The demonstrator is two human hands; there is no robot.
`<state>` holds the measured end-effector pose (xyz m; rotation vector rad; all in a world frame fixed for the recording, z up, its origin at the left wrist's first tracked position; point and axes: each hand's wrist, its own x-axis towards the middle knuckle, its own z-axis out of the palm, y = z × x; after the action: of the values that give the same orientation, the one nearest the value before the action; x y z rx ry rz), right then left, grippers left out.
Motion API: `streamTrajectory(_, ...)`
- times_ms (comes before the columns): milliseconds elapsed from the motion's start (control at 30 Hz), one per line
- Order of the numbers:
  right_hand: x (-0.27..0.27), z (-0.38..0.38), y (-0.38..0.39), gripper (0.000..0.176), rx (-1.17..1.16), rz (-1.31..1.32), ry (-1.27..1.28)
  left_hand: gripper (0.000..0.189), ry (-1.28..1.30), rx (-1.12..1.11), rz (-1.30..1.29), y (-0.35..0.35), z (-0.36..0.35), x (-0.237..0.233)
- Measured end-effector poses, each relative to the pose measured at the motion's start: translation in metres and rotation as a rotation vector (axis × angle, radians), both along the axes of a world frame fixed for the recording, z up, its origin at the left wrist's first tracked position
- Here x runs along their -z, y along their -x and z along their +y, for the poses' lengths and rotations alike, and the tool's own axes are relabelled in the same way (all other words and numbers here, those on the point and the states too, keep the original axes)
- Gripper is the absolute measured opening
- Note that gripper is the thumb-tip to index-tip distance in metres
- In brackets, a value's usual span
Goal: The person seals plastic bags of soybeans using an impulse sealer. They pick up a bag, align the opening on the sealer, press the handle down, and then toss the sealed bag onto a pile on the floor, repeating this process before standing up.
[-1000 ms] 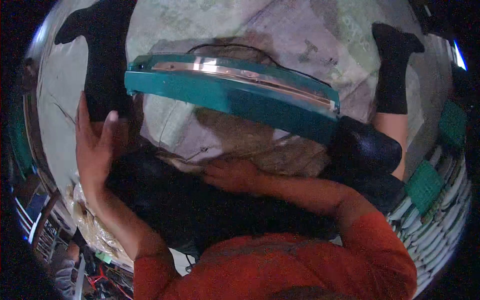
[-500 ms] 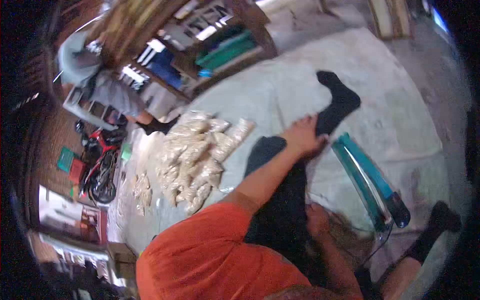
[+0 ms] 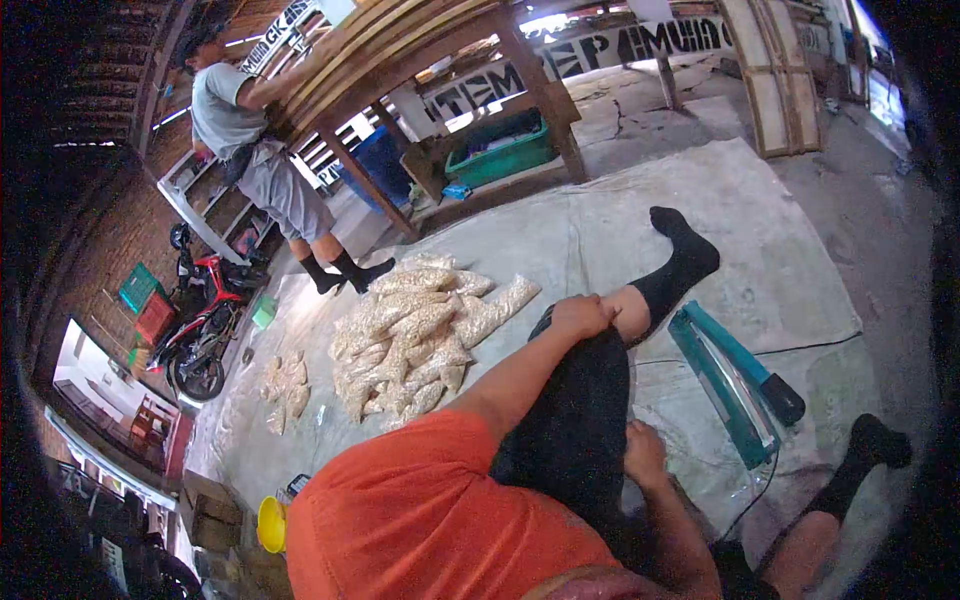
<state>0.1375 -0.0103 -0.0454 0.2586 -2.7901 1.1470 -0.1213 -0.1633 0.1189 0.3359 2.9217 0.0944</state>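
Observation:
My left hand (image 3: 583, 316) is closed on the edge of the black trouser leg (image 3: 570, 400) at my bent knee, with bare skin showing beyond it. Lower down, my right hand (image 3: 646, 452) rests beside the same trouser leg with its fingers curled; what they hold, if anything, is hidden. A long teal sealer-like device (image 3: 722, 385) with a black end lies on the pale floor sheet (image 3: 790, 250), right of my hands. To their left is a heap of clear bags (image 3: 405, 335) filled with pale pieces.
A person (image 3: 255, 150) in a grey shirt stands at a wooden table (image 3: 400, 55) at the upper left. A green tub (image 3: 500, 155) sits beneath it. Smaller bags (image 3: 287, 390), a red motorbike (image 3: 208, 310) and a yellow bowl (image 3: 271, 524) are on the left. A cable (image 3: 810, 347) crosses the sheet.
My left hand has gone from spread on the lower leg to closed at the trouser edge, and bare shin now shows. The view has shifted, bringing more of the standing person into sight.

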Motion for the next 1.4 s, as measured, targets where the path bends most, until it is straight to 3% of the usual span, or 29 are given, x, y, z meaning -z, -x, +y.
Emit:
streamTrajectory(133,0.014,-0.001,-0.001,0.022,-0.011,0.023,-0.041,0.060,0.115,-0.073,0.022,0.006,0.005,0.000)
streamTrajectory(167,0.021,-0.003,0.006,0.023,0.010,-0.133,-0.043,0.057,0.113,0.001,-0.026,0.004,0.003,-0.012)
streamTrajectory(233,0.019,0.003,0.007,0.023,-0.019,0.039,0.009,0.046,0.207,0.415,0.059,0.030,-0.013,0.017)
streamTrajectory(267,0.000,0.011,0.011,0.027,-0.098,-0.100,-0.075,0.043,0.244,0.395,0.184,0.072,-0.044,0.073)
streamTrajectory(300,0.016,0.009,0.004,0.027,-0.039,0.000,0.044,0.050,0.383,0.478,0.203,0.045,-0.015,0.038)
streamTrajectory(333,0.019,0.007,0.003,0.021,0.050,0.164,0.105,0.060,0.219,0.438,0.173,0.059,-0.022,0.055)
streamTrajectory(367,0.016,0.001,0.002,0.018,0.035,0.077,0.047,0.071,0.132,0.105,0.085,0.039,0.005,0.035)
streamTrajectory(433,0.015,0.008,0.013,0.015,0.026,-0.025,-0.011,0.080,0.105,0.101,0.048,0.026,0.031,0.023)
streamTrajectory(500,0.014,0.006,0.018,0.015,-0.041,-0.212,0.093,0.082,0.111,0.094,-0.030,0.050,0.026,0.031)
streamTrajectory(600,0.002,0.007,0.006,0.020,0.050,-0.160,0.111,0.084,0.175,0.186,0.018,0.066,0.025,0.033)
streamTrajectory(667,0.002,0.007,0.012,0.021,0.033,-0.243,0.122,0.083,0.130,-0.033,-0.019,0.056,0.058,0.015)
streamTrajectory(700,0.002,0.005,0.015,0.022,0.024,-0.303,0.128,0.083,0.119,0.026,0.008,0.067,0.052,0.022)
streamTrajectory(833,0.006,0.009,0.012,0.024,0.003,-0.107,0.156,0.079,0.129,0.016,-0.030,0.074,0.047,0.026)
streamTrajectory(900,0.000,0.007,0.015,0.023,0.103,-0.613,0.420,0.074,0.166,0.046,-0.025,0.072,0.044,0.027)
streamTrajectory(933,-0.002,0.005,0.017,0.024,0.020,-0.682,0.268,0.072,0.227,0.059,0.018,0.079,0.031,0.042)
streamTrajectory(967,-0.003,0.004,0.020,0.025,-0.073,-0.724,0.103,0.068,0.145,0.312,0.009,0.088,0.014,0.059)
streamTrajectory(1000,-0.010,0.006,0.006,0.024,-0.019,-0.611,0.150,0.060,0.202,0.101,-0.039,0.039,0.053,0.011)
streamTrajectory(1033,-0.010,0.007,0.001,0.022,0.021,-0.468,0.213,0.056,0.183,0.292,-0.013,0.058,0.020,0.053)
streamTrajectory(1067,0.004,0.004,-0.004,0.022,0.010,-0.229,0.172,0.055,0.139,0.218,0.103,0.038,0.036,0.028)
streamTrajectory(1100,-0.023,0.010,0.004,0.024,-0.054,-0.181,0.047,0.057,0.112,0.061,0.057,0.028,0.042,0.008)
streamTrajectory(1133,0.017,0.005,-0.004,0.029,-0.009,0.049,0.002,0.074,0.104,-0.039,-0.044,0.019,0.040,-0.006)
streamTrajectory(1200,0.012,0.004,0.002,0.028,-0.040,0.184,0.010,0.084,0.076,0.046,0.059,0.007,0.021,-0.005)
streamTrajectory(1267,0.023,-0.001,0.006,0.027,0.008,0.169,-0.019,0.087,0.055,0.152,0.028,-0.005,-0.005,-0.013)
streamTrajectory(1300,0.014,0.005,0.009,0.033,-0.053,0.033,-0.034,0.083,-0.038,0.225,0.173,-0.016,-0.018,-0.012)
streamTrajectory(1367,-0.031,0.013,0.012,0.041,-0.112,-0.242,-0.025,0.078,-0.141,0.383,0.329,-0.035,-0.045,-0.016)
streamTrajectory(1400,-0.047,0.017,0.013,0.041,-0.087,-0.197,-0.035,0.078,-0.147,0.451,0.343,-0.045,-0.058,-0.024)
